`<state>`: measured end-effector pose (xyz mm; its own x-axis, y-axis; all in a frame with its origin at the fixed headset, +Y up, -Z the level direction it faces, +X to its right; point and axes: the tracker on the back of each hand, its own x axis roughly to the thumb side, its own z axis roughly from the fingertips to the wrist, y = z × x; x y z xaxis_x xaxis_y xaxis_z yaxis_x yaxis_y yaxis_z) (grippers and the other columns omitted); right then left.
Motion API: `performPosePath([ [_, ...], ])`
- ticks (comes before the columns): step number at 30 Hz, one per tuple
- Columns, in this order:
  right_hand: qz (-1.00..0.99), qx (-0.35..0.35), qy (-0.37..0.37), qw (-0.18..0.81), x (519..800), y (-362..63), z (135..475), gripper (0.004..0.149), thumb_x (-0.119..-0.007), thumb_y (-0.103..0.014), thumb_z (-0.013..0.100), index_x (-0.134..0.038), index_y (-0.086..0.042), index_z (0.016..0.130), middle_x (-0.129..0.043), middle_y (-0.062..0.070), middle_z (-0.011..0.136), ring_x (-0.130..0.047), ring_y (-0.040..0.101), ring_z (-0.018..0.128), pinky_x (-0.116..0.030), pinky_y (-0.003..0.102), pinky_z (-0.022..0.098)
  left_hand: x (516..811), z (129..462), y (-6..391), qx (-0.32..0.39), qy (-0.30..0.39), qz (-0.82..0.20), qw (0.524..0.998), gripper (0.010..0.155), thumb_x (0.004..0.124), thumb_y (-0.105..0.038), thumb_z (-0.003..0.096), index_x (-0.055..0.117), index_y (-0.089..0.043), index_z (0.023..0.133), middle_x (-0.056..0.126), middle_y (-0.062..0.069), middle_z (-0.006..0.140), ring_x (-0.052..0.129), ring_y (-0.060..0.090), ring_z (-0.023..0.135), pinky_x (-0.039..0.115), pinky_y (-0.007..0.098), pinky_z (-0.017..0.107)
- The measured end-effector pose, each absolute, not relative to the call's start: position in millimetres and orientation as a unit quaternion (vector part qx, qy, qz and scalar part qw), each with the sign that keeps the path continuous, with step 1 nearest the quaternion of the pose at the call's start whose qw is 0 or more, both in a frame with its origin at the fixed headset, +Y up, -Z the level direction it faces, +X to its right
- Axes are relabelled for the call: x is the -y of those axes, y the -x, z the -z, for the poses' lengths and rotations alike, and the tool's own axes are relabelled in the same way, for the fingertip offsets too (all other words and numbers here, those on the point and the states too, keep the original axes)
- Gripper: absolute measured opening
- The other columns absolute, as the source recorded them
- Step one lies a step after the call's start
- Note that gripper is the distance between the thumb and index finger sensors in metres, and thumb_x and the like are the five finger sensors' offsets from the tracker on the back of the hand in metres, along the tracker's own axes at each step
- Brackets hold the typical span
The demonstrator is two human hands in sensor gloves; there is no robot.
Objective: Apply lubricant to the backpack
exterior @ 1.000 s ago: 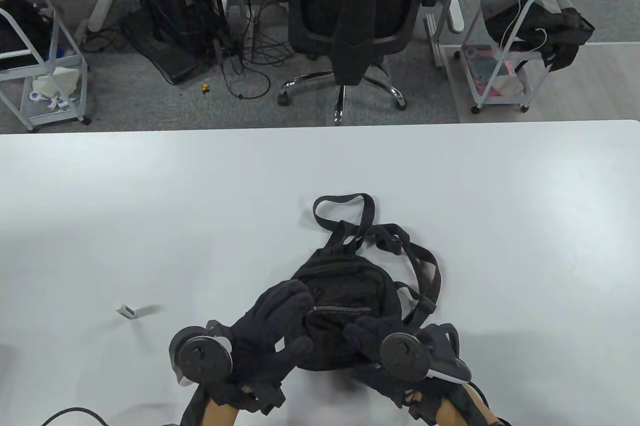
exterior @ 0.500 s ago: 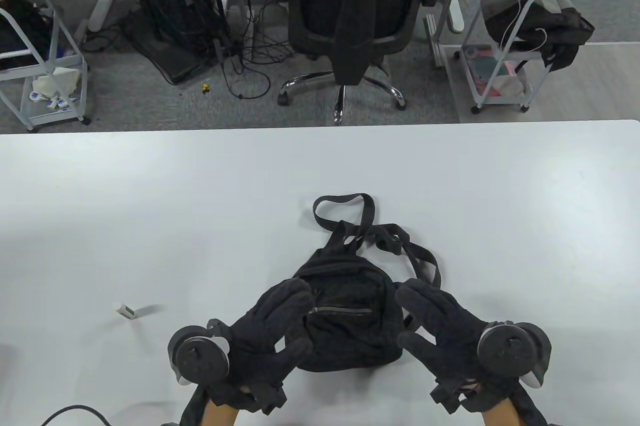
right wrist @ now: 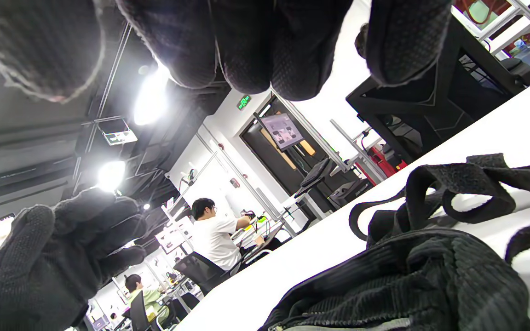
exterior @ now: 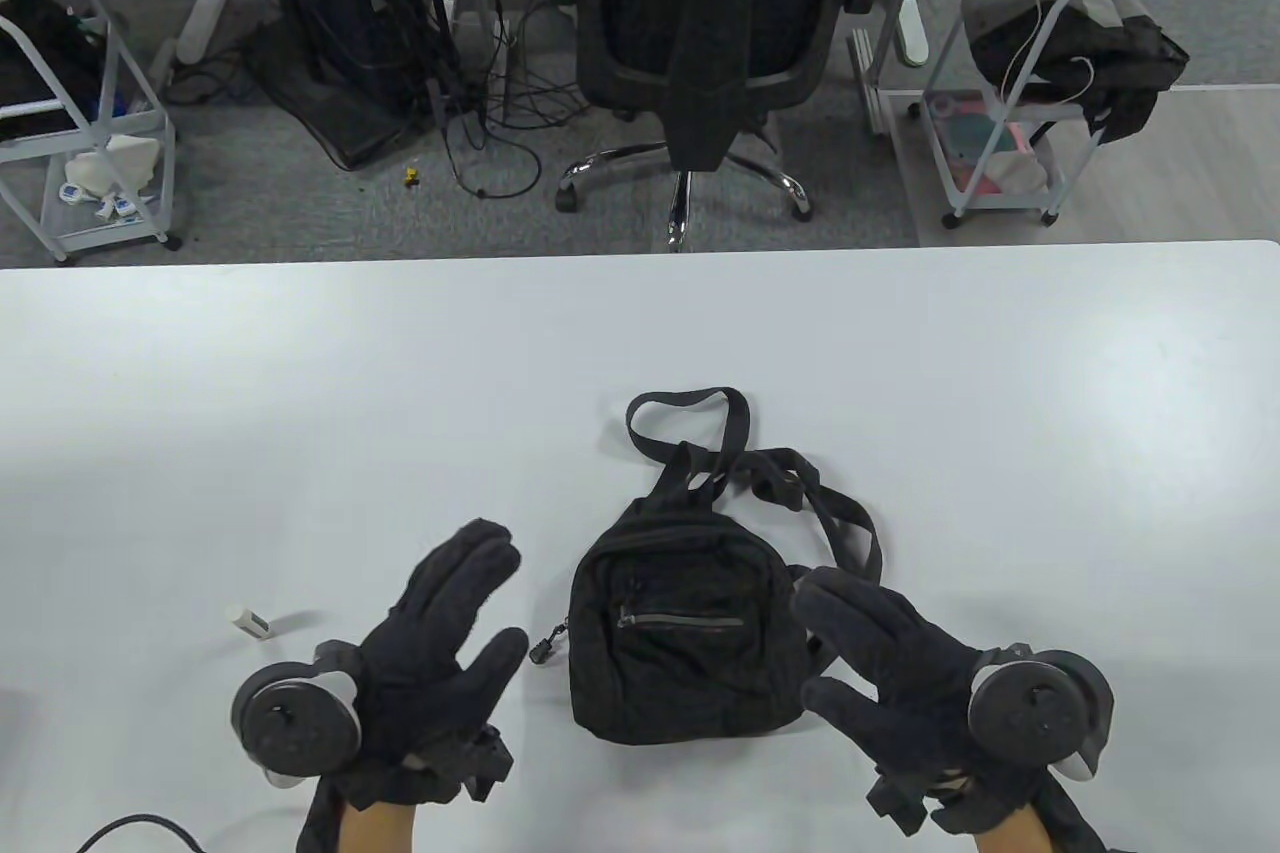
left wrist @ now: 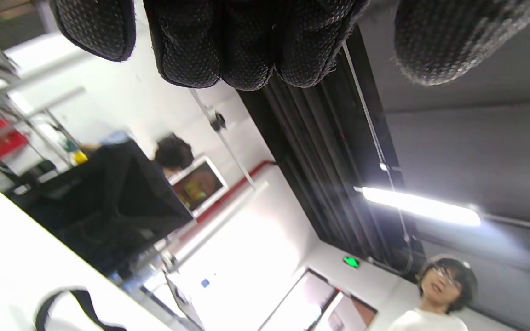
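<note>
Backpack (exterior: 688,638) straps partly hidden behind right hand (exterior: 905,663), lubricant label unreadable.

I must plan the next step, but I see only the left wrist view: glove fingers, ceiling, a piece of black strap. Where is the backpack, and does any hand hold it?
Observer: The backpack lies flat on the white table, front pocket up. No hand holds it.
Operator: Where are the hands then?
Observer: The left hand is to the left of the backpack, apart from it, fingers spread. The right hand is at its right edge; I cannot tell if it touches.
Operator: Is the lubricant in view?
Observer: A small white tube lies on the table, left of the left hand. It may be the lubricant; its label is too small to read.
</note>
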<state>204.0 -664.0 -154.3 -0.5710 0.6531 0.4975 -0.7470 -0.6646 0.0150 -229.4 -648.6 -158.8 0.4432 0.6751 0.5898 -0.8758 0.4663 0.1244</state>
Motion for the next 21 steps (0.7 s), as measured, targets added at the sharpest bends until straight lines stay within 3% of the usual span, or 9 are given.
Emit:
performPosePath([
  [8, -0.887, 0.087, -0.236, 0.386, 668.3, -199.1, 156.6, 0.068, -0.079, -0.067, 0.042, -0.068, -0.038, 0.102, -0.070, -0.001, 0.109, -0.081, 0.030, 0.099, -0.069, 0.062, 0.067, 627.4, 130.4, 324.1, 0.079, -0.296, -0.358, 0.882, 0.074, 0.075, -0.060, 0.0492, 0.073, -0.013, 0.106, 0.067, 0.023, 0.110, 0.074, 0.056, 0.096, 0.060, 0.075, 0.067],
  [11, -0.889, 0.084, -0.235, 0.383, 669.8, -197.6, 157.4, 0.067, -0.079, -0.067, 0.042, -0.068, -0.038, 0.102, -0.070, -0.001, 0.109, -0.081, 0.030, 0.099, -0.070, 0.062, 0.067, 630.5, 118.5, 361.6, -0.041, -0.295, -0.287, 0.910, 0.075, 0.076, -0.061, 0.0488, 0.073, -0.014, 0.106, 0.065, 0.023, 0.112, 0.070, 0.058, 0.097, 0.056, 0.077, 0.068],
  [16, -0.891, 0.076, -0.241, 0.378, 670.7, -195.6, 158.2, 0.067, -0.079, -0.067, 0.043, -0.068, -0.038, 0.102, -0.070, -0.001, 0.109, -0.082, 0.030, 0.099, -0.070, 0.062, 0.067, 664.0, 135.8, 396.1, -0.115, -0.222, -0.346, 0.904, 0.076, 0.085, -0.057, 0.0479, 0.072, -0.011, 0.107, 0.063, 0.026, 0.111, 0.067, 0.061, 0.097, 0.052, 0.078, 0.068],
  [21, -0.895, 0.070, -0.241, 0.369, 673.6, -195.8, 158.8, 0.067, -0.079, -0.068, 0.043, -0.069, -0.037, 0.102, -0.071, -0.001, 0.109, -0.082, 0.030, 0.098, -0.070, 0.062, 0.066, 705.9, 170.6, 392.1, -0.181, -0.082, -0.283, 0.938, 0.079, 0.093, -0.054, 0.0434, 0.069, -0.014, 0.108, 0.067, 0.022, 0.109, 0.073, 0.056, 0.094, 0.055, 0.077, 0.068],
])
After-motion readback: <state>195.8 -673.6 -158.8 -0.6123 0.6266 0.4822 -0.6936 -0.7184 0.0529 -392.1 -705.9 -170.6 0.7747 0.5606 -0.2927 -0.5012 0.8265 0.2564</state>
